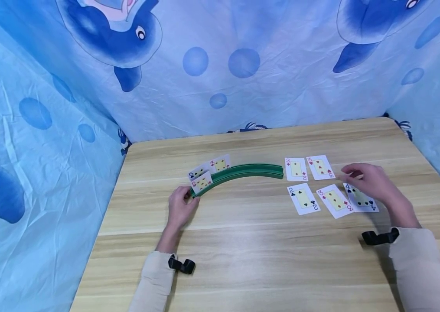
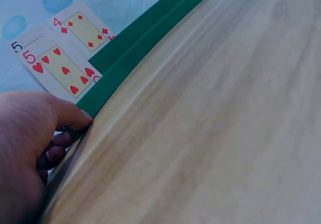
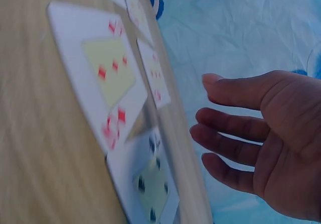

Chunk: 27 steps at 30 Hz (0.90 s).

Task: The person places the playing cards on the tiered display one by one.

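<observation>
A curved green card holder (image 1: 243,171) stands on the table. My left hand (image 1: 180,207) pinches its left end, thumb in front. In the holder's slots stand a five of hearts (image 2: 65,72), a black five (image 1: 198,171) mostly behind it and a four of diamonds (image 2: 83,30). My right hand (image 1: 368,180) hovers over the cards on the right, fingers loosely bent, holding nothing. Beneath it lies a black four (image 1: 361,199), partly covered in the head view. Beside that are a three of diamonds (image 1: 335,200) and a three of hearts (image 1: 320,167).
A two of diamonds (image 1: 296,169) and a two of clubs (image 1: 303,199) lie face up near the holder's right end. Blue dolphin-print cloth (image 1: 220,78) hangs behind and beside the wooden table (image 1: 251,251). Each wrist wears a black strap.
</observation>
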{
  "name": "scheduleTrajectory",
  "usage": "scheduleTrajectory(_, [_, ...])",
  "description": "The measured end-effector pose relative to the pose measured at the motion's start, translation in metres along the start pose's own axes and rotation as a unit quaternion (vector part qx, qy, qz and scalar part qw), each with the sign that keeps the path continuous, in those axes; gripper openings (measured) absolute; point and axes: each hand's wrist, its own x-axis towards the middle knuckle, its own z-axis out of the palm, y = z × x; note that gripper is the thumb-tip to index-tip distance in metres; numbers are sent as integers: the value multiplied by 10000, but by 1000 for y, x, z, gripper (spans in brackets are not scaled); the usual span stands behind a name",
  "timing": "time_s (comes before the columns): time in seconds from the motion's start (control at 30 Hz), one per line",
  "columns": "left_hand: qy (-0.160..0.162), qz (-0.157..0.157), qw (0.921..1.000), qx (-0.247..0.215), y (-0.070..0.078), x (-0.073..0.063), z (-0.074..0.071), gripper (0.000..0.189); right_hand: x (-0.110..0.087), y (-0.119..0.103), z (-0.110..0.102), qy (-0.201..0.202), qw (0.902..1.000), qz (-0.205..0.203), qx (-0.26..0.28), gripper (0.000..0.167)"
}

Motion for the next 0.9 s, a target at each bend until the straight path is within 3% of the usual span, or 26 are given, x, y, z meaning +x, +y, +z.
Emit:
scheduleTrajectory(0.23, [4, -8, 10000, 19, 1, -1, 0, 40, -12, 19, -3, -421, 9981, 274, -348, 45])
scheduleTrajectory(0.47, [22, 16, 10000, 22, 2, -1, 0, 40, -22, 32, 0, -459, 9972, 258, -525, 54])
scheduleTrajectory(0.9, [-9, -24, 10000, 0, 0, -1, 0, 40, -31, 34, -1, -695, 9937, 321, -819, 59])
